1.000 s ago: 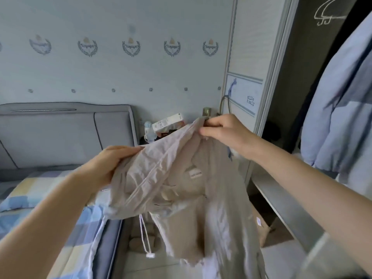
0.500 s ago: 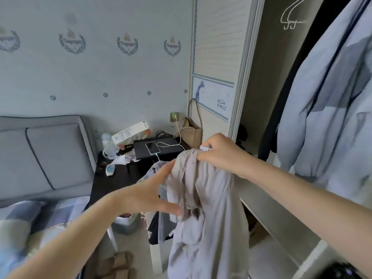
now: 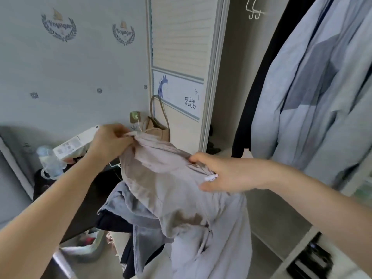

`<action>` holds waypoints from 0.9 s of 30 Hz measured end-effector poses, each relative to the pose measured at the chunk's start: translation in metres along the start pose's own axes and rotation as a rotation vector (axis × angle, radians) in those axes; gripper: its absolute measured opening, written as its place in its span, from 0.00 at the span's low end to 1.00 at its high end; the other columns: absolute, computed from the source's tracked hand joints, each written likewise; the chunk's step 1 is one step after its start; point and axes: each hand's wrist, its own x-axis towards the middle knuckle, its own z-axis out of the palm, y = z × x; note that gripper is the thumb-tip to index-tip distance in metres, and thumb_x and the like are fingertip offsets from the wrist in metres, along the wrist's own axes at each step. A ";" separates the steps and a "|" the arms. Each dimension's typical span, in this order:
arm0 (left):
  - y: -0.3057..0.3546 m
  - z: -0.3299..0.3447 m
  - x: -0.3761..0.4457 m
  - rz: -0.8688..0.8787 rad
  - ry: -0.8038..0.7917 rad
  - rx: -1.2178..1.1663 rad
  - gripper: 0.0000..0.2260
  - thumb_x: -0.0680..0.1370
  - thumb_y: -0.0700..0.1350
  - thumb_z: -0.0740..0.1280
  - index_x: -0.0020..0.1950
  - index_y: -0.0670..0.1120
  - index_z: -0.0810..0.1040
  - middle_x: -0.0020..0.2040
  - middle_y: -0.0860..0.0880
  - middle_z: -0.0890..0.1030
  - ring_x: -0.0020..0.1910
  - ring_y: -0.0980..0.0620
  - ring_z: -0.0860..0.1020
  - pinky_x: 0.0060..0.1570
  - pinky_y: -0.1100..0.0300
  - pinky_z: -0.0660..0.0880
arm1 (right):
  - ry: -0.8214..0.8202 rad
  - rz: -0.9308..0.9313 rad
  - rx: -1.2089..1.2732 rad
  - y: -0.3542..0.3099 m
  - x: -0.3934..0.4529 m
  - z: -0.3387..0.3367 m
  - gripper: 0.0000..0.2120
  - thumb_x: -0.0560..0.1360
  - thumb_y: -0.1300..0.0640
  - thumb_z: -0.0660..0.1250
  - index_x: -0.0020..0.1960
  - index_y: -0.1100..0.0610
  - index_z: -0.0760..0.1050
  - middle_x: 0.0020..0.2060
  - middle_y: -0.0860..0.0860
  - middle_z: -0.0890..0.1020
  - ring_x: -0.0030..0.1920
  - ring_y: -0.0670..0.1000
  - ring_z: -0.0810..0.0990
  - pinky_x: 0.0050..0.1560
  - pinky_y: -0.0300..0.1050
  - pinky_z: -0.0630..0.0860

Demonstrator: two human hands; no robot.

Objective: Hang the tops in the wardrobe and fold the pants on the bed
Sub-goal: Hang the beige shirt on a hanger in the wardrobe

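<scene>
Hands are both gripping 1 crumpled beige cotton top, which is hanging in the air in front of the open wardrobe rather than on any rail. The left hand is curling its fingers around a bunched upper edge of the fabric, near the collar, above the far edge of the black bedside table. The right hand is pinching the other upper part of the garment, thumb on top and fingers tucked beneath, with a small white piece showing between them; what it is cannot be told. Between the 2 hands the cloth is stretching in a sagging line, and the rest is draping down towards the floor.

Behind the beige top, a grey-blue denim garment is lying over something dark below it. Inside the wardrobe, a pale blue padded jacket is hanging on the right, just beside a black hanging garment, and a white wire hanger hook is showing near the top. A tan handbag is standing at the far right corner of the bedside table, touching the wardrobe's sliding door. A clear plastic bottle and a white cardboard box are sitting along the table's far left edge.
</scene>
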 end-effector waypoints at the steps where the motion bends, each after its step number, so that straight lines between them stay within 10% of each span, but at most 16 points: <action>1: 0.000 0.010 0.010 0.054 0.078 0.079 0.06 0.72 0.39 0.69 0.38 0.50 0.80 0.32 0.54 0.79 0.38 0.48 0.78 0.35 0.59 0.69 | 0.014 -0.045 -0.001 -0.003 0.003 0.001 0.27 0.79 0.49 0.62 0.72 0.42 0.53 0.60 0.49 0.74 0.52 0.54 0.77 0.53 0.47 0.74; 5: 0.008 0.062 0.014 0.126 0.057 -0.095 0.09 0.75 0.36 0.66 0.54 0.44 0.76 0.43 0.50 0.79 0.43 0.48 0.77 0.35 0.60 0.69 | 0.173 -0.278 0.160 -0.023 0.008 -0.003 0.31 0.79 0.57 0.62 0.71 0.32 0.52 0.53 0.47 0.77 0.39 0.46 0.81 0.44 0.41 0.78; 8: 0.006 0.090 -0.003 0.119 -0.491 -0.144 0.17 0.79 0.36 0.66 0.67 0.42 0.70 0.59 0.52 0.75 0.52 0.59 0.74 0.44 0.76 0.68 | 0.389 -0.382 0.249 -0.029 0.015 -0.014 0.27 0.80 0.63 0.60 0.71 0.37 0.63 0.67 0.41 0.72 0.65 0.57 0.74 0.66 0.62 0.70; 10: -0.008 0.105 -0.016 0.031 -0.780 -0.199 0.09 0.83 0.39 0.58 0.59 0.49 0.73 0.52 0.63 0.80 0.44 0.73 0.75 0.39 0.84 0.64 | 0.504 -0.350 0.310 -0.021 0.021 -0.022 0.21 0.79 0.68 0.58 0.64 0.48 0.76 0.60 0.42 0.79 0.64 0.47 0.76 0.66 0.56 0.69; 12: -0.018 0.113 -0.025 -0.054 -0.964 -0.250 0.11 0.84 0.38 0.57 0.60 0.52 0.71 0.47 0.67 0.81 0.46 0.77 0.75 0.45 0.84 0.66 | 0.577 -0.251 0.396 -0.011 0.026 -0.028 0.21 0.78 0.70 0.58 0.57 0.48 0.80 0.55 0.41 0.82 0.61 0.59 0.77 0.62 0.63 0.71; 15: -0.027 0.120 -0.021 -0.080 -0.939 -0.360 0.26 0.76 0.43 0.72 0.73 0.47 0.68 0.65 0.52 0.77 0.65 0.54 0.75 0.69 0.56 0.69 | 0.636 -0.123 0.514 0.005 0.036 -0.033 0.22 0.77 0.70 0.59 0.54 0.46 0.81 0.55 0.40 0.82 0.61 0.58 0.77 0.66 0.61 0.70; 19: -0.022 0.127 -0.010 -0.154 -0.951 -0.675 0.38 0.61 0.68 0.75 0.68 0.58 0.72 0.61 0.56 0.80 0.58 0.55 0.80 0.55 0.59 0.76 | 0.660 -0.027 0.663 0.020 0.055 -0.032 0.22 0.75 0.71 0.59 0.57 0.49 0.79 0.59 0.46 0.80 0.62 0.45 0.76 0.68 0.43 0.69; 27: -0.046 0.183 -0.003 -0.197 -0.772 0.209 0.15 0.78 0.48 0.64 0.61 0.41 0.75 0.59 0.43 0.79 0.59 0.44 0.77 0.49 0.57 0.72 | 0.751 -0.148 0.851 0.041 0.082 -0.048 0.23 0.68 0.71 0.60 0.49 0.49 0.85 0.53 0.47 0.84 0.61 0.46 0.77 0.66 0.43 0.69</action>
